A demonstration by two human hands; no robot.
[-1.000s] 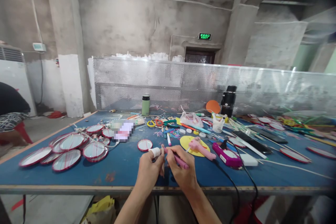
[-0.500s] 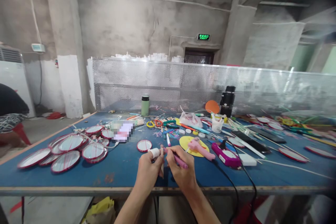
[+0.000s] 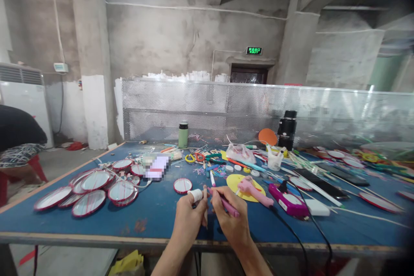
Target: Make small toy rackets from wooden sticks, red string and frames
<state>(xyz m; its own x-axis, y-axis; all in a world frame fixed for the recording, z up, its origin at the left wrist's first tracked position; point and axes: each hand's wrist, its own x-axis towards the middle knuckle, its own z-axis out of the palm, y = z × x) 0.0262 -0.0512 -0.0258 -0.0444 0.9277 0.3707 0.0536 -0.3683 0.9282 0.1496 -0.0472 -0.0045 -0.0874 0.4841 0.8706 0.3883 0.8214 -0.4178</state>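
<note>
My left hand (image 3: 189, 220) is closed round a thin wooden stick (image 3: 205, 200) held upright, and its index finger wears a white tape wrap (image 3: 195, 195). My right hand (image 3: 231, 220) pinches a pink marker (image 3: 226, 203), its tip pointing at the stick. Both hands hover over the near edge of the blue table (image 3: 155, 207). A pink glue gun (image 3: 254, 187) lies on a yellow disc (image 3: 234, 181) just beyond my right hand.
Several red-rimmed round mirrors (image 3: 93, 185) lie at the left, one more mirror (image 3: 183, 185) in front of my hands. A magenta device (image 3: 289, 200) with black cables, a green bottle (image 3: 183, 135), a black flask (image 3: 287, 129), scissors and sticks crowd the table. A seated person (image 3: 16, 138) is at far left.
The view has tilted up and shifted slightly, so everything sits lower in the frame. My hands keep the same grip on the stick and marker.
</note>
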